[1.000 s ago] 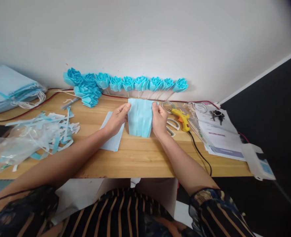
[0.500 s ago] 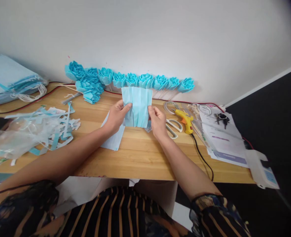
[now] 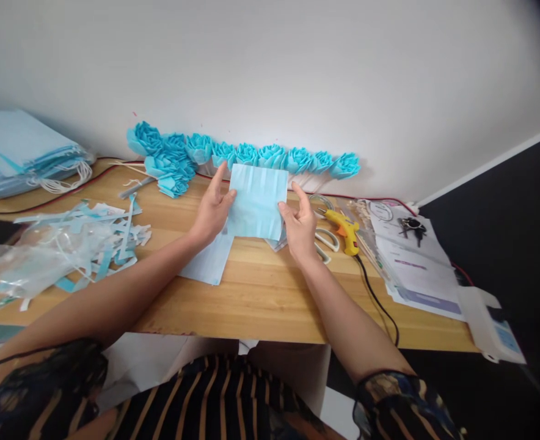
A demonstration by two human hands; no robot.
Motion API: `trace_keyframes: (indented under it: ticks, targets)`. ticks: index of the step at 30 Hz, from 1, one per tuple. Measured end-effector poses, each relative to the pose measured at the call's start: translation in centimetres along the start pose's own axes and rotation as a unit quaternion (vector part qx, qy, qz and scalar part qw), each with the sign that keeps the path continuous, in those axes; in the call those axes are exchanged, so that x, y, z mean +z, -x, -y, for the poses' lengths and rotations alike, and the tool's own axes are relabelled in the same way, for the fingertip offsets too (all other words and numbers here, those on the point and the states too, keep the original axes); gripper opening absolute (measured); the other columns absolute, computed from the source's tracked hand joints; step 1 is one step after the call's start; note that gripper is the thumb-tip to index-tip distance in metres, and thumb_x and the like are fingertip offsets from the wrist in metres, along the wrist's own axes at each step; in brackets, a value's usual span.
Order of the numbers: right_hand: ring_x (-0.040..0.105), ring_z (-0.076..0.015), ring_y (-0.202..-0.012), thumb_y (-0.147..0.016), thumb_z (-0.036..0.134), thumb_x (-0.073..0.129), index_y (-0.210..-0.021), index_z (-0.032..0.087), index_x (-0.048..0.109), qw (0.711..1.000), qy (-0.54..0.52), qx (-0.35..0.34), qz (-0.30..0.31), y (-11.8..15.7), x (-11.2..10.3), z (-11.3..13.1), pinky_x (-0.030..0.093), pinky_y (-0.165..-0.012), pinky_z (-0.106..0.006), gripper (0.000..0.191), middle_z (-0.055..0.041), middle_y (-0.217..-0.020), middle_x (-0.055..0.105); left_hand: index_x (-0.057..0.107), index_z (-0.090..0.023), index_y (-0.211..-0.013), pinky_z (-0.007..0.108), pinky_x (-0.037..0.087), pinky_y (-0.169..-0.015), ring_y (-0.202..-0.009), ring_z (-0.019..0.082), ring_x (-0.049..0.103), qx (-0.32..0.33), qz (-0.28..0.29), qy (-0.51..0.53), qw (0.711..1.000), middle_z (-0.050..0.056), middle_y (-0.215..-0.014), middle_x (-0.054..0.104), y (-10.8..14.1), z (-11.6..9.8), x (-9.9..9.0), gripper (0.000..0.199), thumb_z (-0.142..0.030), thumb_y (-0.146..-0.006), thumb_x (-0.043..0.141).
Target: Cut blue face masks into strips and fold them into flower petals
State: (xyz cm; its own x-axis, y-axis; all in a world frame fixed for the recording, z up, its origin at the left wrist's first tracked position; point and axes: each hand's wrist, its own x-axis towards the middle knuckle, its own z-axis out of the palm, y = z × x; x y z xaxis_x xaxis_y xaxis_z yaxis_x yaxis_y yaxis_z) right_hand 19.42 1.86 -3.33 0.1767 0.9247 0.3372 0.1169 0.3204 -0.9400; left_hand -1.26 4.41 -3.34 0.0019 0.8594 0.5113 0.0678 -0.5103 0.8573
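Note:
A light blue sheet of pleated face-mask fabric (image 3: 258,201) is held up above the table, its creases running up and down. My left hand (image 3: 214,211) grips its left edge, thumb in front and index finger stretched upward. At the right edge, my right hand (image 3: 300,227) has its thumb on the sheet and its index finger raised; the fingers behind are partly hidden. Below my left hand lies another pale blue sheet (image 3: 208,263). Scissors (image 3: 327,239) rest beside my right hand, their blades hidden.
Blue fabric flowers (image 3: 272,156) line the wall. Stacked face masks (image 3: 22,143) stand at left, above cut strips (image 3: 126,235) and a clear plastic bag (image 3: 45,256). A yellow glue gun (image 3: 349,231), papers (image 3: 412,263) and keys (image 3: 413,227) lie at right.
The sheet has gone from bunched at its lower part to flatter and wider. My hands have moved slightly apart, and both index fingers have lifted outward.

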Motion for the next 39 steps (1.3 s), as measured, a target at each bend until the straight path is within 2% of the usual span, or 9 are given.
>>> trace_keyframes:
  ticks: [2, 5, 7, 10, 16, 26, 31, 37, 39]
  targets:
    - [0.056, -0.0154, -0.053, -0.086, 0.052, 0.068, -0.144, 0.028, 0.052, 1.000, -0.005, 0.003, 0.009, -0.2, -0.3, 0.1, 0.050, -0.053, -0.030, 0.065, 0.0029, -0.070, 0.063, 0.051, -0.027, -0.148, 0.047, 0.033, -0.122, -0.147, 0.029, 0.040, 0.001, 0.009, -0.004, 1.000, 0.006, -0.159, 0.044, -0.1, -0.5, -0.1, 0.058, -0.045, -0.094, 0.062]
    - [0.058, -0.0155, -0.058, -0.085, 0.052, 0.069, -0.129, 0.027, 0.066, 1.000, 0.002, -0.009, 0.018, -0.5, -0.7, 0.4, 0.051, -0.055, -0.030, 0.051, 0.0014, -0.073, 0.066, 0.071, -0.024, -0.126, 0.042, 0.049, -0.107, -0.121, 0.025, 0.063, -0.031, 0.034, 0.011, 0.999, 0.007, -0.131, 0.070, -0.1, -1.4, -0.1, 0.039, -0.043, -0.094, 0.061]
    - [0.059, -0.0157, -0.065, -0.084, 0.051, 0.070, -0.114, 0.025, 0.074, 0.999, 0.012, -0.022, 0.024, -0.7, -0.9, 0.6, 0.051, -0.059, -0.029, 0.040, 0.0005, -0.075, 0.067, 0.076, -0.023, -0.118, 0.036, 0.057, -0.088, -0.098, 0.022, 0.070, -0.062, 0.040, 0.028, 0.997, 0.006, -0.115, 0.076, -0.1, -1.9, -0.1, 0.036, -0.043, -0.091, 0.065]
    - [0.057, -0.0149, -0.068, -0.083, 0.049, 0.071, -0.102, 0.024, 0.078, 0.999, 0.011, -0.025, 0.028, -0.9, -1.2, 0.8, 0.048, -0.061, -0.028, 0.033, 0.0006, -0.076, 0.066, 0.078, -0.022, -0.115, 0.028, 0.054, -0.068, -0.079, 0.017, 0.067, -0.095, 0.067, 0.061, 0.991, 0.006, -0.102, 0.077, -0.3, -2.4, -0.3, 0.039, -0.041, -0.080, 0.077]
    - [0.056, -0.0142, -0.067, -0.078, 0.046, 0.074, -0.103, 0.023, 0.077, 1.000, 0.009, -0.017, 0.017, -1.1, -1.3, 0.8, 0.046, -0.062, -0.027, 0.034, 0.0007, -0.079, 0.068, 0.078, -0.020, -0.113, 0.028, 0.053, -0.066, -0.077, 0.016, 0.062, -0.111, 0.109, 0.084, 0.984, 0.006, -0.094, 0.074, -0.8, -3.0, -0.6, 0.046, -0.034, -0.070, 0.085]
    - [0.055, -0.0123, -0.063, -0.077, 0.040, 0.076, -0.103, 0.022, 0.078, 0.998, 0.043, -0.037, 0.000, -1.3, -1.4, 0.6, 0.045, -0.060, -0.026, 0.032, 0.0015, -0.075, 0.068, 0.079, -0.020, -0.109, 0.026, 0.045, -0.057, -0.065, 0.013, 0.055, -0.043, 0.046, -0.037, 0.997, 0.004, -0.086, 0.068, -1.0, -2.1, -0.6, 0.034, -0.032, -0.077, 0.076]
    - [0.063, -0.0172, -0.073, -0.079, 0.037, 0.075, -0.096, 0.021, 0.079, 0.991, 0.113, -0.066, -0.019, -1.0, -1.4, 1.0, 0.051, -0.071, -0.031, 0.024, -0.0026, -0.085, 0.075, 0.080, -0.020, -0.089, 0.029, 0.042, -0.063, -0.063, 0.015, 0.055, 0.001, 0.024, -0.125, 0.992, 0.002, -0.071, 0.064, -0.9, -2.2, -0.7, 0.016, -0.030, -0.079, 0.072]
    - [0.063, -0.0196, -0.086, -0.086, 0.036, 0.066, -0.084, 0.022, 0.072, 0.977, 0.151, -0.151, -0.027, -0.9, -1.5, 2.2, 0.050, -0.078, -0.033, 0.015, -0.0040, -0.092, 0.070, 0.070, -0.020, -0.073, 0.035, 0.046, -0.086, -0.094, 0.023, 0.061, 0.056, -0.019, -0.128, 0.990, 0.006, -0.090, 0.067, -1.0, -3.3, -0.4, 0.014, -0.033, -0.077, 0.075]
    - [0.063, -0.0201, -0.095, -0.087, 0.035, 0.064, -0.083, 0.022, 0.067, 0.981, 0.119, -0.152, -0.018, -0.7, -1.4, 2.4, 0.049, -0.082, -0.032, 0.013, -0.0048, -0.100, 0.069, 0.065, -0.020, -0.074, 0.033, 0.047, -0.081, -0.093, 0.022, 0.060, 0.036, -0.011, -0.086, 0.996, 0.005, -0.091, 0.067, -0.8, -3.5, -0.2, 0.019, -0.036, -0.079, 0.073]
